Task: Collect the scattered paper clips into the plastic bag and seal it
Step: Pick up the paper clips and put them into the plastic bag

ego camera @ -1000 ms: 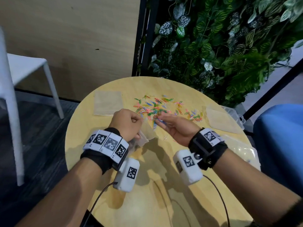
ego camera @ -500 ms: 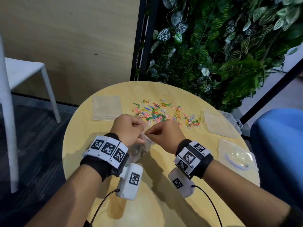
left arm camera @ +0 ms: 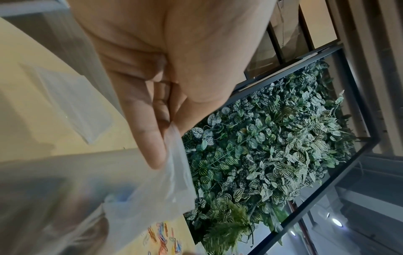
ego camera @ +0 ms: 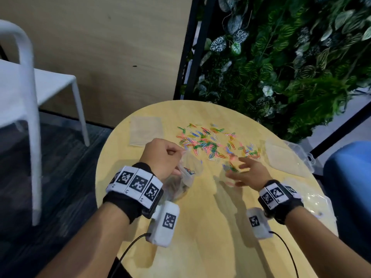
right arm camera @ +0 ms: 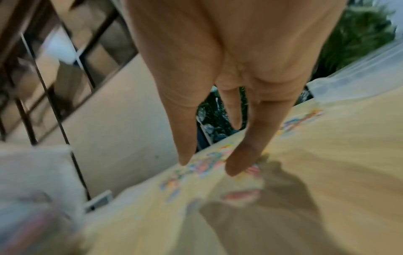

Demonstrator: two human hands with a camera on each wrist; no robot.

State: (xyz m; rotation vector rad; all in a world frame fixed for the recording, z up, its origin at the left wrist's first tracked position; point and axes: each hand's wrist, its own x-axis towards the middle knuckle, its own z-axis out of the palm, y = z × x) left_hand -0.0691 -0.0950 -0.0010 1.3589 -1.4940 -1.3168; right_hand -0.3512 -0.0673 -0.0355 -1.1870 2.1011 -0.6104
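1. We find the plastic bag (ego camera: 187,173) clear and crumpled, with a few coloured clips visible inside it. It hangs above the near left part of the round wooden table (ego camera: 200,227).
2. We note its long axis runs roughly up and down, mouth uppermost toward the clip pile.
3. The left hand (ego camera: 162,155) pinches the bag's top edge between thumb and curled fingers (left arm camera: 150,138).
4. The paper clips (ego camera: 210,143) lie scattered flat in many colours across the table's far half, pointing every way.
5. The right hand (ego camera: 247,173) hovers with fingers spread and straight at the pile's near right edge; we see nothing gripped in it.
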